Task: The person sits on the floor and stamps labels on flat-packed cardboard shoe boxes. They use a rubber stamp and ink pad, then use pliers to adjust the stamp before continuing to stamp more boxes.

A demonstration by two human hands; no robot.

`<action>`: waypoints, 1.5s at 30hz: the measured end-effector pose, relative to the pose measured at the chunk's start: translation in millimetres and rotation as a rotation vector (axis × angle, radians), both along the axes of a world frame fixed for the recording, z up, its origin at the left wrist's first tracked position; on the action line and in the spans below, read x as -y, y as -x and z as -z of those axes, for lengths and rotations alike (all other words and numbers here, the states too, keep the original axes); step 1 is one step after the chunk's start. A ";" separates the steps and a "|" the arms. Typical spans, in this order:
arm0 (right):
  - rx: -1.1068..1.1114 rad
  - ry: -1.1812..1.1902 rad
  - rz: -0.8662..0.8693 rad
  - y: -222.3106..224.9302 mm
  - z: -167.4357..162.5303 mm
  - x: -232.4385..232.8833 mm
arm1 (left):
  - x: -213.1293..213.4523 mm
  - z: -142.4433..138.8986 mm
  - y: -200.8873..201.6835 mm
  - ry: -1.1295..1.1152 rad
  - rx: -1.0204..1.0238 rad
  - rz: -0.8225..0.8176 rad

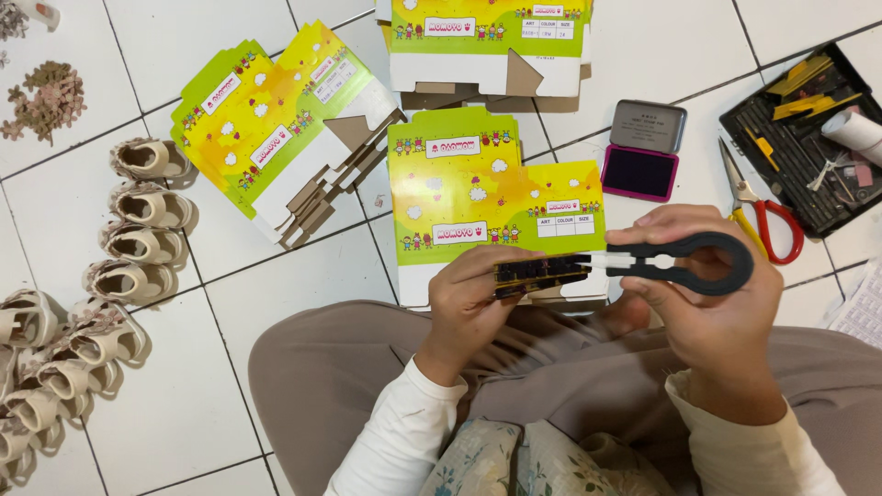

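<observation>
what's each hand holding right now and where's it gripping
The left hand grips a small black stamp block by its left end. The right hand holds black loop-handled tweezers around the loop, tips at the block.

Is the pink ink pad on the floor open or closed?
Open. The ink pad shows its dark inking surface, and its grey lid is folded back behind it.

we grip a black stamp bar [540,273] in our left hand [469,308] and black tweezers [684,262] in our right hand [712,303], above a flat yellow-green box [491,197]. an ink pad [643,152] and scissors [763,216] lie on the floor [230,303].
</observation>
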State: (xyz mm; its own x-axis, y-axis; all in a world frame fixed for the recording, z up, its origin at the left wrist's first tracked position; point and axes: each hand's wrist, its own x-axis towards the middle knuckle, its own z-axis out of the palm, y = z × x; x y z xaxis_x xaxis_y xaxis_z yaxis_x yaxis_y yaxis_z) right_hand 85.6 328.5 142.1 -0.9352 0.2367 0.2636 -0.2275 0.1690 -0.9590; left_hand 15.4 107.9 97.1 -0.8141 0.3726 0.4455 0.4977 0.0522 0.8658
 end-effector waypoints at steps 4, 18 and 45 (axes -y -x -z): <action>-0.007 -0.001 0.027 -2.4 -3.4 2.8 | -0.7 -0.6 0.4 -0.009 0.012 0.000; 0.021 0.183 0.061 -4.7 5.1 2.3 | -2.3 -3.9 0.9 -0.007 0.004 -0.011; -0.122 -0.266 -0.058 -0.1 2.7 29.8 | -8.1 3.2 -5.8 0.034 -0.061 0.077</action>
State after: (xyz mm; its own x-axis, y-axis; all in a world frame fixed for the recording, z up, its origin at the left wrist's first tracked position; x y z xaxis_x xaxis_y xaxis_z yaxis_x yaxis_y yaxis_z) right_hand 85.8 298.8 139.4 -0.9029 0.0917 0.4200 -0.3545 0.3941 -0.8480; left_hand 21.2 115.9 94.0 -0.7541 0.4486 0.4797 0.5533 0.0404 0.8320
